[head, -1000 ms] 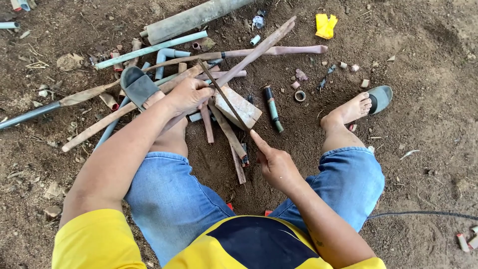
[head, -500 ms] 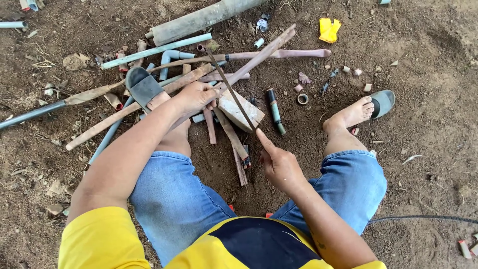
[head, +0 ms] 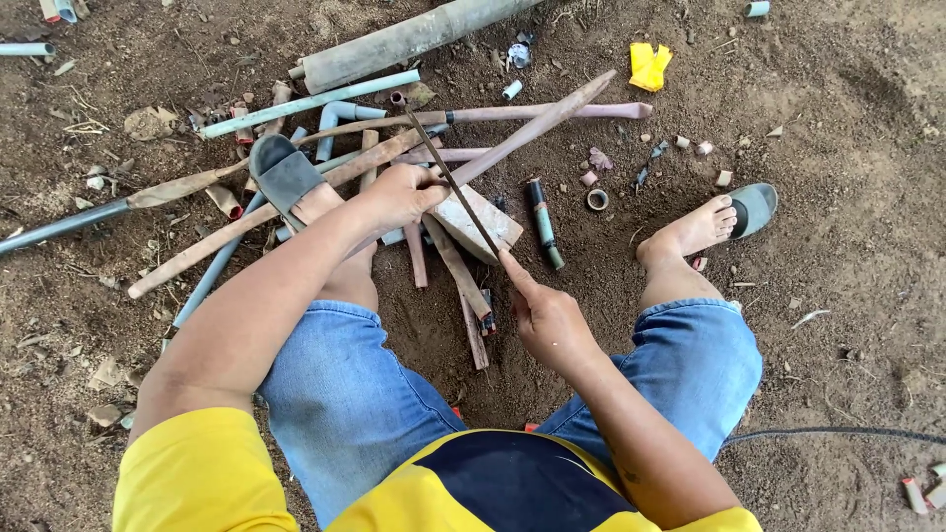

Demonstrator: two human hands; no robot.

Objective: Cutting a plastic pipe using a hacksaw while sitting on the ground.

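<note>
A seated person in blue jeans and a yellow shirt was seen from above on bare earth. The left hand [head: 399, 194] was closed over a long dirt-coated pipe [head: 394, 158], which was pinned down across a pale wooden block [head: 478, 222] lying between the feet. The right hand [head: 542, 310] was curled shut around the near end of a thin hacksaw blade [head: 448, 177], with the forefinger stretched along it. The blade was laid slantwise across the pipe just beside the left hand, its far end reaching up toward a pinkish pipe [head: 552, 111]. Whether a cut had been opened in the pipe could not be told.

The left foot was set in a grey sandal [head: 286, 172] on top of the heap of pipes, and the bare right foot [head: 690, 232] was rested half on a second grey sandal [head: 754, 207]. Short rusty offcuts [head: 463, 281] were strewn below the block. A dark tube with a green end [head: 542, 222] was lying just right of the block, and a small ring [head: 597, 199] near it. A wide grey pipe [head: 404, 41] was placed at the top of the heap, with a pale green pipe [head: 310, 103] beneath it. A crumpled yellow scrap [head: 648, 66] was lying well apart, at the upper right. A dark cable [head: 838, 432] was running along the ground at the lower right.
</note>
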